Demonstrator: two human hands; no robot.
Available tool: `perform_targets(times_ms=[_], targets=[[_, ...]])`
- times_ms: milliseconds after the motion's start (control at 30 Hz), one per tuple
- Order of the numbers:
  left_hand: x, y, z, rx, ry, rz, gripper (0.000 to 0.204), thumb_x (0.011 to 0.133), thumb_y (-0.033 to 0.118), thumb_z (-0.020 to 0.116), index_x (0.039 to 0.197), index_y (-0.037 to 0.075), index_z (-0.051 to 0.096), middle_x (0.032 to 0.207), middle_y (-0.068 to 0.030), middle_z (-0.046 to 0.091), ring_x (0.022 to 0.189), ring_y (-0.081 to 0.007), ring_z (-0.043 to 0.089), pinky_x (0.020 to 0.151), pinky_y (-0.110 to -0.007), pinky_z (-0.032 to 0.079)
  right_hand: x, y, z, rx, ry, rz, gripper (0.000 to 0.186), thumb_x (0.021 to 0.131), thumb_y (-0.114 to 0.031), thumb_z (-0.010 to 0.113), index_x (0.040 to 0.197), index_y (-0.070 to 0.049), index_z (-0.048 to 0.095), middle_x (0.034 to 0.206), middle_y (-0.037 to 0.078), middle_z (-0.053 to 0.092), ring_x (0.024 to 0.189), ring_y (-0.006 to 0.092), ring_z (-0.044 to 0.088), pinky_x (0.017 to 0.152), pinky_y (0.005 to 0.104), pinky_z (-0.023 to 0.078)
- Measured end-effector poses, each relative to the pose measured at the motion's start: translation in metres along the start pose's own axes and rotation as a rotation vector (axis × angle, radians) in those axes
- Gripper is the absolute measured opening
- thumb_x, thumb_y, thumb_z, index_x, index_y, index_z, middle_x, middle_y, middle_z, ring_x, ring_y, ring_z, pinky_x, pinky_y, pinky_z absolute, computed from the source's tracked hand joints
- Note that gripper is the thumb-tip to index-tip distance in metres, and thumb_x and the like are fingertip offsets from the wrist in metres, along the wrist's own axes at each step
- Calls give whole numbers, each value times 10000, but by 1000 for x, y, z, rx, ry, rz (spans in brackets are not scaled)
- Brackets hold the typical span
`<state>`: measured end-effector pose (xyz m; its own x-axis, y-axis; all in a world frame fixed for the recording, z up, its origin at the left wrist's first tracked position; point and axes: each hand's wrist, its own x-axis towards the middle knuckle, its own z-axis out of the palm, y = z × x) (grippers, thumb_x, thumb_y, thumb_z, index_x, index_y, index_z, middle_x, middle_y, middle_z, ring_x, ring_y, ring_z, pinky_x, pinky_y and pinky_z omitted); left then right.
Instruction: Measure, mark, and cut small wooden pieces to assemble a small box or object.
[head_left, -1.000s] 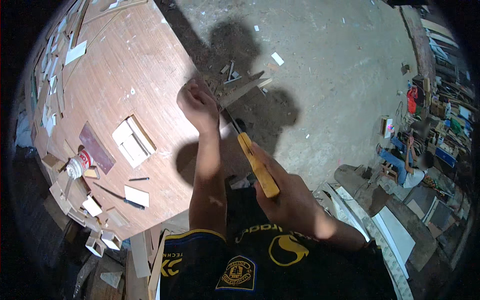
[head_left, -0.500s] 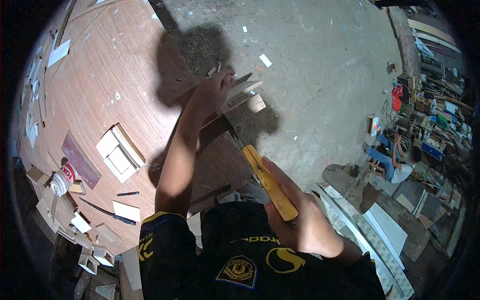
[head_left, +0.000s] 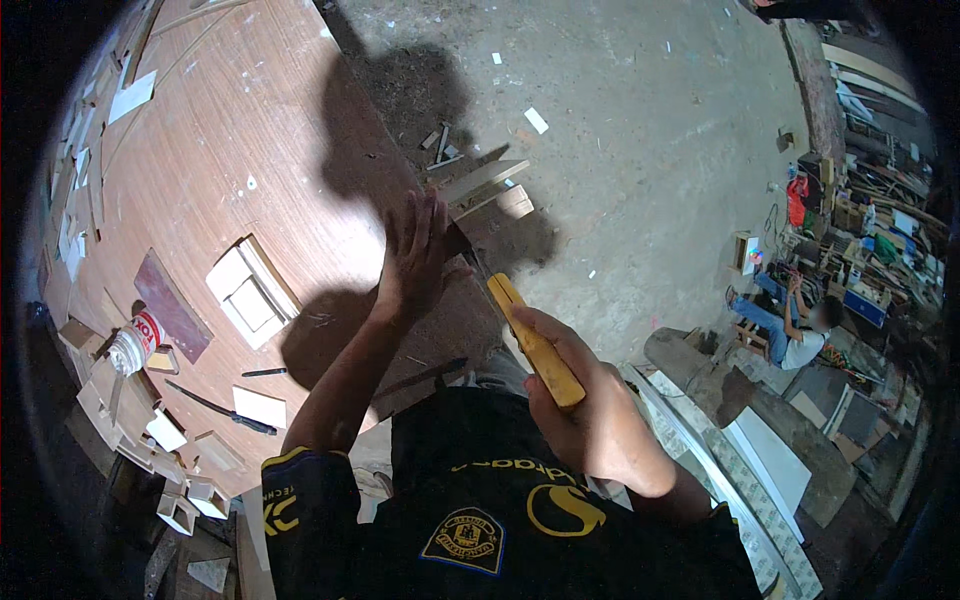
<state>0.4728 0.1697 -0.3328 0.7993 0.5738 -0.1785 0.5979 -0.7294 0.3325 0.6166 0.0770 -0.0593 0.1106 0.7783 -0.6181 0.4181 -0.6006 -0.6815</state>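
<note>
The left hand (head_left: 418, 255) is raised over the right edge of the wooden bench (head_left: 200, 180), forearm stretched up and away from the body. Its fingers are straight and held together, the palm laid flat against something dark at the bench edge; whether they grip it cannot be told from this side.

The right hand (head_left: 580, 410) sits closer to the chest, fist wrapped tightly round the yellow handle (head_left: 533, 340) of a tool. The handle points up and left toward the left hand. A thin dark blade (head_left: 470, 262) runs on from its top end and meets the left palm, so the tool spans the gap between both hands, just off the bench's right edge and above the concrete floor (head_left: 650, 150).

The blade's tip is hidden behind the left hand, and the dark piece under that palm is lost in shadow, so its shape is unclear. The lower end of the handle is covered by the right fingers.

On the bench, a white framed panel (head_left: 250, 295) lies near the middle, a dark reddish strip (head_left: 170, 315) just left of it, and a small tub (head_left: 130, 345) near the lower left edge. Wood offcuts (head_left: 480, 180) lie on the floor beyond the hands. A seated person (head_left: 795, 335) is far off to the right.
</note>
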Motion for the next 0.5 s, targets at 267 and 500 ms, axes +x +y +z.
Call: perform_targets(times_ms=[267,500], targets=[[-10,1,23,-14,32,-116,723,913,410,624,1479,44,365,1572,-155,295,1500,-379,172,1154,-683,123,5,1,-1,7,89,-70,597,900,-17,580,1451,-106,371,1044,315,649,949,480,655,755,487,547],[-23,5,43,-70,241,-150,638,929,380,598,1463,88,410,1541,-125,348,1484,-377,213,1150,-685,126,14,-14,0,42,2,92,495,939,12,548,1418,-52,444,1248,239,622,1101,328,664,880,382,534]])
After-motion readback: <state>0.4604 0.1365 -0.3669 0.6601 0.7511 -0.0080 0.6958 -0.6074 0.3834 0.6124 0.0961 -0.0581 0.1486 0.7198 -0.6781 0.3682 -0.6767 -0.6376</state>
